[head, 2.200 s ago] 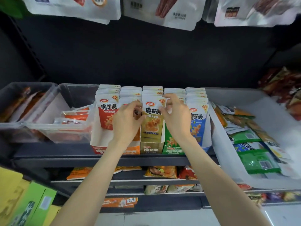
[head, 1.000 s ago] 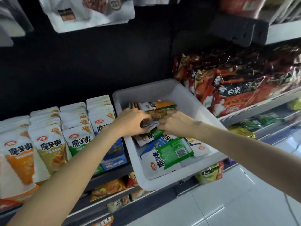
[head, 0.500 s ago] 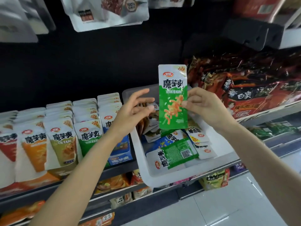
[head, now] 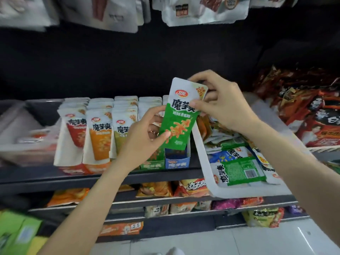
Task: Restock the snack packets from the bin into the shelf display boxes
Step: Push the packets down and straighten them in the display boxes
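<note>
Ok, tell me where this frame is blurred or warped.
Head view: green packet and both hands, left and right, are fairly sharp; far-left bin and hanging bags are smeared; wide-angle lens bends the shelf edge.

Your view is evenly lit in front, dark behind the shelf; motion blur smears the left edge, and wide-angle distortion bends the edges.

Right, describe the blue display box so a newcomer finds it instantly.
Start at the white bin on the shelf's right. The blue display box stands beside its left wall, last in the row. Unlike its packed neighbours, its front looks empty.
</note>
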